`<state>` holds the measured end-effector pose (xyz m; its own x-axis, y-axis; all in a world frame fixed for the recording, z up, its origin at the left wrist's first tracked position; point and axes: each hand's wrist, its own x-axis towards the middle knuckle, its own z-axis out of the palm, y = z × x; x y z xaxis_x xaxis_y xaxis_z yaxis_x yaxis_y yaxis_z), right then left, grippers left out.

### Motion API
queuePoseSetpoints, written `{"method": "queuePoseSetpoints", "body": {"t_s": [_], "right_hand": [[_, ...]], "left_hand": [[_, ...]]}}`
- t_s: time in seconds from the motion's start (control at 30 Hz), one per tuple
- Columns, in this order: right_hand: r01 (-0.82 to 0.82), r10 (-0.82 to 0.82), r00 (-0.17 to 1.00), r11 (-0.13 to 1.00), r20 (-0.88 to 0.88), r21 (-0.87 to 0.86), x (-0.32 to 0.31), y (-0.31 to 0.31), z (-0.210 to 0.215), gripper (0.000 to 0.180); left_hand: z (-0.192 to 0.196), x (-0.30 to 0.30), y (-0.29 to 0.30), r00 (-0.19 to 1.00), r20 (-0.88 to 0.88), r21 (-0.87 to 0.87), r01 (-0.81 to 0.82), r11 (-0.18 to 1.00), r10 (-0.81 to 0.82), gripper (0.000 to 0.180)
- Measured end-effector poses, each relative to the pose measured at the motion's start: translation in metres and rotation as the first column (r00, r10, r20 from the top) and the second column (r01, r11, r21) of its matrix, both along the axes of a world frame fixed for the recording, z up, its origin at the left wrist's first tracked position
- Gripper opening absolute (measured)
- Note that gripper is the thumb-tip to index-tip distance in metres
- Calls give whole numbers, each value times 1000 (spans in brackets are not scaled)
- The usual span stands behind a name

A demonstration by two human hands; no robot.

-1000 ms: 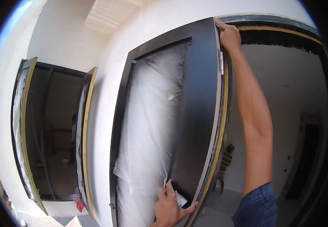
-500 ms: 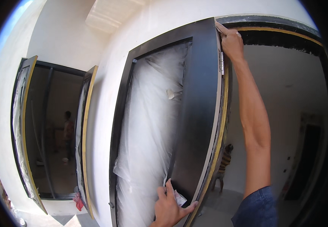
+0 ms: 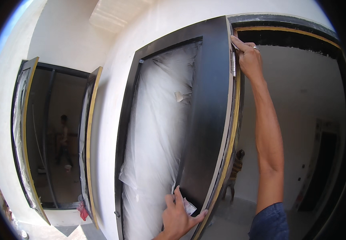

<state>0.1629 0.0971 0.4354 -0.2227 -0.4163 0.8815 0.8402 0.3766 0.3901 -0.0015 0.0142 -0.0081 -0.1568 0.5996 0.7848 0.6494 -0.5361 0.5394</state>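
Touching black door (image 3: 207, 108) beneath spread, open left hand (image 3: 178, 216) and just left of right hand (image 3: 250, 60), bent at hinge-side edge with any grip impossible to tell, possibly risking a pinch at adjacent hinge (image 3: 233, 65) from sudden swing toward door frame (image 3: 281, 20).

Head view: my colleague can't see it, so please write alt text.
A person's right hand is raised to the edge of a dark door beside a hinge, while the left hand spreads lower down on the door, near plastic sheeting.
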Motion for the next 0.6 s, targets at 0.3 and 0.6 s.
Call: {"method": "queuePoseSetpoints", "body": {"t_s": [0.3,0.6], "right_hand": [[54,-46,991,997,-124,59,-10,-1,32,45],[25,-9,987,995,-158,100,-16,-12,63,33]], "left_hand": [[1,-2,3,998,-58,-4,-36,999,36,117],[4,5,-3,1000,-5,18,-1,1000,1,117]]}}
